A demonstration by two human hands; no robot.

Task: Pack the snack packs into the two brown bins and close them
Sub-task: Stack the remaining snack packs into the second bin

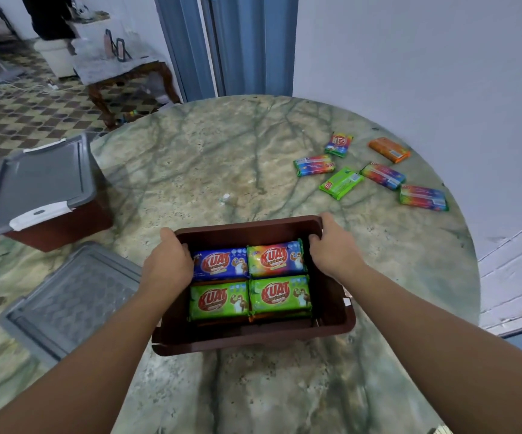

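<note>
Head view: an open brown bin (331, 308) sits on the marble desk (222, 158), holding four snack packs (250, 280) in its top layer. The left hand (167, 264) and right hand (334, 249) grip its far corners, fingers (314, 238) curled over the rim. Six loose packs (342, 183) lie well apart, far right. A closed bin (53, 227) and spare grey lid (71, 302) lie left.
</note>
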